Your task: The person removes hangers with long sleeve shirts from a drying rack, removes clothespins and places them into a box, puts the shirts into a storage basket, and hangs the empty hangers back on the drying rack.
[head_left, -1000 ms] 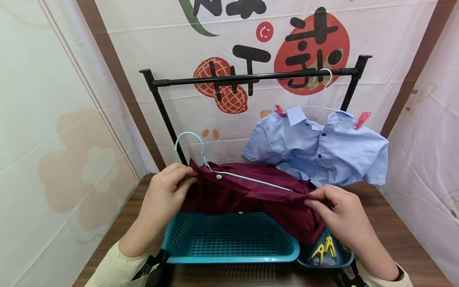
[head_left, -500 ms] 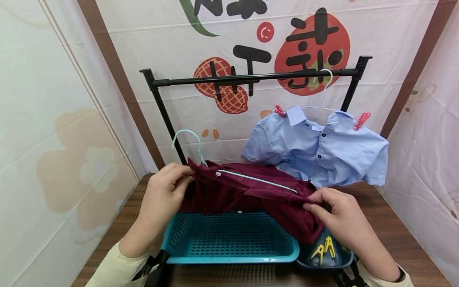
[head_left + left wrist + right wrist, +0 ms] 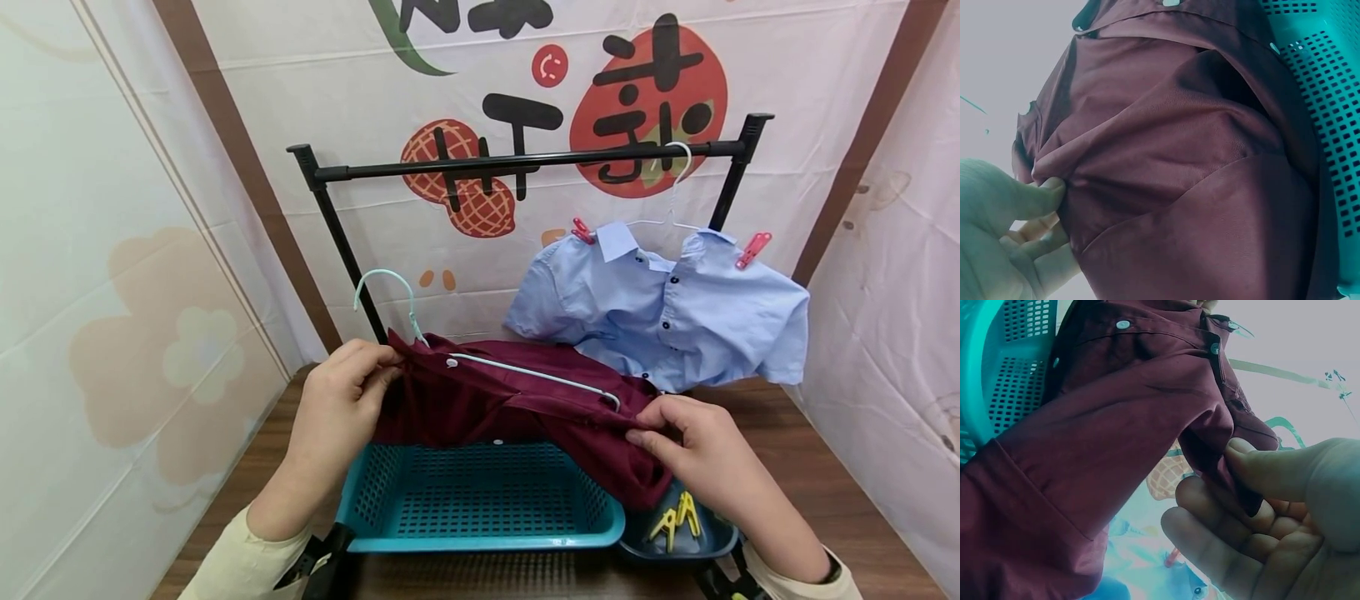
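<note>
A maroon buttoned shirt (image 3: 465, 408) stretches between both hands above the basket. My left hand (image 3: 341, 408) pinches its left shoulder between thumb and fingers, also seen in the left wrist view, where the thumb (image 3: 1044, 195) presses the cloth. On the other side, my right hand (image 3: 693, 442) pinches the right edge; in the right wrist view the cloth is caught between thumb (image 3: 1272, 465) and fingers. A pale mint hanger (image 3: 536, 374) lies in the shirt's opening, its hook sticking up at the left and its bent right end showing. The hanger's left arm is hidden by cloth.
A black rack (image 3: 517, 162) stands behind, with a light blue shirt (image 3: 712, 308) on a white hanger, held by red clips (image 3: 753, 249). Below are a teal basket (image 3: 480, 543) and a dark blue tray (image 3: 637, 550) holding yellow clips (image 3: 664, 527).
The hanger has shifted a little to the left within the shirt, and more of its bent right end shows. Both hands keep their pinch and have hardly moved.
</note>
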### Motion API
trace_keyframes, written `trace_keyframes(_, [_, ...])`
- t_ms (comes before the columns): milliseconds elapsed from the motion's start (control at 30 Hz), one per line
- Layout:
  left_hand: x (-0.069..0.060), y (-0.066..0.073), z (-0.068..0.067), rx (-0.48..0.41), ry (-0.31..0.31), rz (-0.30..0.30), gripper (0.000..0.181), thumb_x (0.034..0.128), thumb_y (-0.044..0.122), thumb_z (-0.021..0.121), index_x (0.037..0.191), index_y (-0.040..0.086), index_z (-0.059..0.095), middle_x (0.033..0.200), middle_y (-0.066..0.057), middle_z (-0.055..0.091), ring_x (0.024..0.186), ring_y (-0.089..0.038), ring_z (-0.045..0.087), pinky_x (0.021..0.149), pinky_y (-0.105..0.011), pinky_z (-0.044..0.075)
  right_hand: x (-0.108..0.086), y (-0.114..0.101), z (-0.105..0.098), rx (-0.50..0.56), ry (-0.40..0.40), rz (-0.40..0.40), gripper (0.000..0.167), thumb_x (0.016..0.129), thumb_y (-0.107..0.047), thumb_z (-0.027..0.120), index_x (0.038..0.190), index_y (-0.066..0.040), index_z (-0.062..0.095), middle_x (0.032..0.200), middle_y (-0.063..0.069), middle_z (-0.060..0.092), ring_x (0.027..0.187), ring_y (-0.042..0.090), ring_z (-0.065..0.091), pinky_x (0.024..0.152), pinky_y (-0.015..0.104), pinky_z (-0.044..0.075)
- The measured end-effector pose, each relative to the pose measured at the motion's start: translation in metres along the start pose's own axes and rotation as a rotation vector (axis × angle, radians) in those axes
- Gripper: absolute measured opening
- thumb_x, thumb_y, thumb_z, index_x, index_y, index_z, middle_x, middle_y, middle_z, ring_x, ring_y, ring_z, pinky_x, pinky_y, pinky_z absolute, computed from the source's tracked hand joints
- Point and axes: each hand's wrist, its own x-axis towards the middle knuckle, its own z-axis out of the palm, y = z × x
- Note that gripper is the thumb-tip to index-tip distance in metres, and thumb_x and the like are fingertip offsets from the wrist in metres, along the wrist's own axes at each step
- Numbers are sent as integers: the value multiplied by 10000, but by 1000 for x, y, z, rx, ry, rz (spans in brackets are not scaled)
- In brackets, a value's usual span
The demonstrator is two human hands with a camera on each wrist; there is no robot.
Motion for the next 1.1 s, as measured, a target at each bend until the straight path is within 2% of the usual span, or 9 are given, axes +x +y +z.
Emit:
trace_keyframes(100, [0, 0, 0, 2, 1, -10, 139, 870, -19, 787, 924, 104, 751, 907, 23, 708, 839, -103, 650, 716, -127, 438, 0, 0, 1, 4, -16, 8, 301, 821, -67, 853, 803, -316, 686, 783, -181, 614, 707, 33, 500, 615, 210, 423])
trace_keyframes(300, [-1, -1, -2, -1, 5, -25, 133, 872, -16, 787, 922, 102, 751, 904, 17, 708, 840, -113, 653, 713, -121, 437, 1, 1, 6, 29, -64, 20, 287, 835, -101, 849, 795, -319, 666, 772, -175, 591, 682, 25, 485, 586, 217, 413])
trace_keyframes(800, [-4, -2, -2, -25, 17, -32, 146, 860, -29, 793, 915, 100, 754, 903, 24, 708, 837, -109, 644, 710, -125, 436, 1, 2, 25, 39, -165, -24, 311, 835, -89, 842, 806, -335, 654, 794, -210, 608, 668, -10, 476, 578, 213, 440])
trace_keyframes(1100, [-4, 3, 1, -40, 17, -13, 156, 853, -38, 796, 924, 94, 753, 904, 33, 701, 805, -79, 604, 691, -119, 430, 1, 2, 38, 9, -286, -53, 233, 881, -132, 808, 832, -304, 658, 796, -204, 587, 719, -19, 496, 621, 208, 464])
